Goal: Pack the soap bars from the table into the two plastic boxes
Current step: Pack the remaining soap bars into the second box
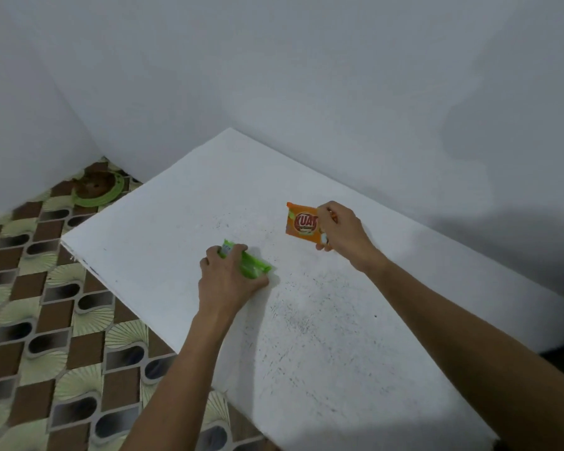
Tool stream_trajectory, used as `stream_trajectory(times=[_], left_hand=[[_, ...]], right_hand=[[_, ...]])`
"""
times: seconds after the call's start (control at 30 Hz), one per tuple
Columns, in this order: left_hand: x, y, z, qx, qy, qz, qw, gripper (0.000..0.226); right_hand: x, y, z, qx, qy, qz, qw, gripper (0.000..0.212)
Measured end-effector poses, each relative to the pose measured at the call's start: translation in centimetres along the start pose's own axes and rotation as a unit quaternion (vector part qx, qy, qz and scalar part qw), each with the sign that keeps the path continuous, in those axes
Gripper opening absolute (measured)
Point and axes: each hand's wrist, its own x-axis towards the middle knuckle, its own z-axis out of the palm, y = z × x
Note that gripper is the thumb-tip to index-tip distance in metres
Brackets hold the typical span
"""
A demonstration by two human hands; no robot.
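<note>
The left hand (227, 281) grips a green-wrapped soap bar (251, 266) on the white speckled table (306, 336); the right hand (341, 231) pinches an orange-wrapped soap bar (302, 222) aloft, seemingly for boxing; no boxes visible.

Both bare arms (183, 369) reach forward; left grip (228, 278) lies palm-down, fingers curled round a green soap bar (256, 267); right grip (342, 232) pinches an orange soap bar (302, 222) by its end.

Near table (306, 346) middle: left soap bar (258, 269), under left hand (228, 279). To its right and farther back: right soap bar (302, 224), in right hand (342, 232), nearer the wall (339, 92). Left of table, on floor (30, 320): round dish (95, 190) in the corner.
</note>
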Motion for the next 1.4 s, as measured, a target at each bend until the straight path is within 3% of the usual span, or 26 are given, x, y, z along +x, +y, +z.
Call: stream_trajectory(times=[0.13,0.23,0.3,0.43,0.5,0.57,0.7,0.87,1.03,1.23,1.4], left_hand=[[-1.9,1.2,0.1,-0.188,0.001,0.019,0.982,0.06],[-3.7,3.2,-0.2,-0.343,-0.042,0.016,0.938,0.038],[-5.0,4.7,-0.3,-0.468,-0.104,-0.011,0.878,0.027],[-7.4,7.7,-0.3,-0.69,-0.237,-0.072,0.681,0.041],[-8.8,9.6,-0.2,-0.716,-0.26,-0.073,0.644,0.045],[-10.5,11.6,0.3,-0.707,-0.275,-0.054,0.649,0.044],[-13.8,15.2,1.8,-0.631,-0.267,0.044,0.727,0.039],[-18.4,19.2,3.4,-0.561,-0.243,0.144,0.778,0.045],[-22.1,22.7,5.5,-0.499,-0.223,0.229,0.805,0.044],[-25.6,25.6,9.0,-0.447,-0.209,0.279,0.824,0.015],[-28.2,26.6,11.0,-0.426,-0.191,0.291,0.835,0.025]], right_hand=[[-3.2,0.2,-3.3,0.026,-0.036,-0.014,0.999,0.018],[-6.5,0.3,-5.7,0.029,-0.035,-0.029,0.999,0.02],[-8.9,0.6,-7.2,0.037,-0.026,-0.036,0.998,0.021],[-13.8,1.4,-10.3,0.057,0.008,-0.047,0.997,0.021],[-16.4,2.3,-12.2,0.064,0.034,-0.06,0.996,0.022],[-18.9,3.2,-13.9,0.067,0.069,-0.074,0.993,0.023],[-23.9,5.1,-17.2,0.048,0.167,-0.106,0.979,0.015],[-30.1,7.7,-20.8,0.043,0.257,-0.126,0.957,0.014],[-35.6,10.1,-23.7,0.081,0.276,-0.112,0.951,0.014],[-41.8,13.5,-26.5,0.104,0.282,-0.038,0.953,0.024],[-45.0,15.8,-27.0,0.104,0.283,0.002,0.953,0.018]])
